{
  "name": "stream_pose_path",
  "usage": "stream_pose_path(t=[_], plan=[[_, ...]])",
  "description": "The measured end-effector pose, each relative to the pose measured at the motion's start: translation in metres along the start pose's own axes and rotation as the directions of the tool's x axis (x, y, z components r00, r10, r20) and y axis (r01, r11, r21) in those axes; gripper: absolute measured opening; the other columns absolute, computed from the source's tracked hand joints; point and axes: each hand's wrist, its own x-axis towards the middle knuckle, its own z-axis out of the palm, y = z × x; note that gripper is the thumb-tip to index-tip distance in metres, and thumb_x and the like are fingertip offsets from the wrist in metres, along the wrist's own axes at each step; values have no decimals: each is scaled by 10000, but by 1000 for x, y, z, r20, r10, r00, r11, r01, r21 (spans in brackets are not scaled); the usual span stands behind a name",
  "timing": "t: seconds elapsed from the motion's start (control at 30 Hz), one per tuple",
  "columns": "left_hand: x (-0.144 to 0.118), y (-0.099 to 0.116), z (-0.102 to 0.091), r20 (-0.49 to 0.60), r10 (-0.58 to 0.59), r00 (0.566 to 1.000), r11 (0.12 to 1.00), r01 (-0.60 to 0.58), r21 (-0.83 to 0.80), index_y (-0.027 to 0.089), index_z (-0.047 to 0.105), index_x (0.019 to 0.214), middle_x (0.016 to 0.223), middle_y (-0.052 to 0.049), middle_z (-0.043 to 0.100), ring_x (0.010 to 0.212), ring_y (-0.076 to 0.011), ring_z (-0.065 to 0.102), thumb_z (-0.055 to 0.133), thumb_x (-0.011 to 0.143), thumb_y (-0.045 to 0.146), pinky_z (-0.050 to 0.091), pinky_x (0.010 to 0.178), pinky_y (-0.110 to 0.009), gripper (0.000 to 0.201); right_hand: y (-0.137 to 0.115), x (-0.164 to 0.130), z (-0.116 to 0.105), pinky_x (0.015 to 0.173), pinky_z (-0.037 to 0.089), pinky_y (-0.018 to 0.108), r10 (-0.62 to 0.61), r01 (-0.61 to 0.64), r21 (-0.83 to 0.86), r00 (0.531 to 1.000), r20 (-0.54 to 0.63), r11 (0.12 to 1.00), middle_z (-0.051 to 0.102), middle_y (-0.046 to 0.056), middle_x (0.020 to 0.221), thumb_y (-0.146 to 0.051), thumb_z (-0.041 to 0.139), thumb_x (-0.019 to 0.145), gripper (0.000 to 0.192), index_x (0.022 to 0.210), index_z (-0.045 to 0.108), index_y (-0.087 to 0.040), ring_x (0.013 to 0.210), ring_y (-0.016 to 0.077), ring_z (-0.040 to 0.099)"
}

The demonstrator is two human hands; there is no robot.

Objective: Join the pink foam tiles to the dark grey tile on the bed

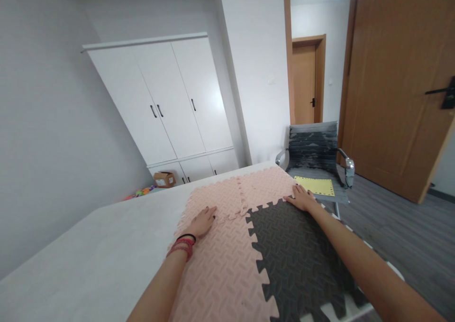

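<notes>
My left hand (201,221) lies flat on the pink foam puzzle mats, near the seam between the near pink mat (220,270) and the far left pink mat (209,196). A black band and red bracelets circle that wrist. My right hand (301,198) rests with fingers spread where the black foam mat (291,251) meets the far right pink mat (266,184). Toothed edges of the black mat run along the near pink mat. Whether every tooth is fully pressed in, I cannot tell. Nothing is gripped in either hand.
The mats lie on a white table (117,241). Beyond its right side stands a grey chair (313,144) with a yellow sheet (314,186) on the seat. A white wardrobe (170,94), a cardboard box (164,179) and an open wooden door (398,85) are further back.
</notes>
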Motion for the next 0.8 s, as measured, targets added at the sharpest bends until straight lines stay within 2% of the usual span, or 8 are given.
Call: stream_pose_path(t=[0.2, 0.33, 0.43, 0.5, 0.6, 0.7, 0.8], plan=[[-6, -3, 9, 28, -25, 999, 999, 26, -45, 242, 344, 1377, 1475, -99, 303, 1322, -301, 328, 502, 877, 441, 271, 1073, -589, 561, -4, -7, -6, 1107, 114, 544, -3, 3, -26, 1000, -4, 1000, 134, 149, 1543, -697, 173, 829, 896, 1464, 168, -66, 1416, 269, 93], [-6, -1, 13, 18, -53, 998, 996, 54, -67, 240, 345, 1378, 1479, -98, 297, 1334, -309, 308, 501, 874, 456, 243, 1080, -606, 570, -24, -19, -22, 1079, 22, 621, -53, 49, -67, 997, -60, 997, 165, 190, 1528, -581, 243, 876, 754, 1448, 240, -89, 1409, 315, 106], [-6, 0, 15, 6, -66, 998, 995, 66, -73, 241, 343, 1379, 1481, -98, 293, 1339, -312, 298, 494, 872, 474, 231, 1082, -611, 579, -56, -31, -32, 1096, -9, 579, -206, 199, -88, 974, -89, 976, 165, 177, 1532, -412, 344, 879, 621, 1427, 303, -124, 1405, 299, 132], [-6, 0, 17, -5, -64, 998, 995, 64, -73, 243, 330, 1387, 1490, -98, 277, 1346, -314, 284, 486, 872, 488, 223, 1086, -609, 591, -86, -40, -32, 1111, 81, 530, -335, 330, -76, 940, -70, 941, 205, 155, 1527, -376, 374, 864, 596, 1413, 335, -148, 1387, 279, 203], [-8, 0, 19, -26, -65, 998, 996, 63, -67, 245, 313, 1396, 1498, -99, 258, 1353, -318, 269, 479, 871, 500, 214, 1089, -609, 607, -135, -48, -25, 1086, 236, 453, -491, 490, -24, 871, -19, 871, 267, 123, 1512, -454, 363, 865, 620, 1417, 333, -173, 1352, 250, 296], [-9, -1, 21, -26, -69, 997, 996, 67, -61, 248, 306, 1400, 1500, -100, 253, 1356, -321, 262, 476, 869, 508, 209, 1088, -614, 614, -175, -48, -13, 1085, 249, 438, -564, 564, 27, 825, 5, 825, 276, 93, 1513, -465, 274, 896, 605, 1436, 290, -191, 1361, 211, 285], [-8, -2, 23, -5, -73, 997, 996, 73, -54, 254, 282, 1412, 1513, -98, 227, 1368, -324, 236, 459, 868, 531, 184, 1096, -616, 635, -196, -43, -3, 1087, 228, 494, -574, 572, 54, 818, 38, 819, 265, 102, 1515, -455, 224, 911, 607, 1445, 270, -171, 1376, 218, 256]])
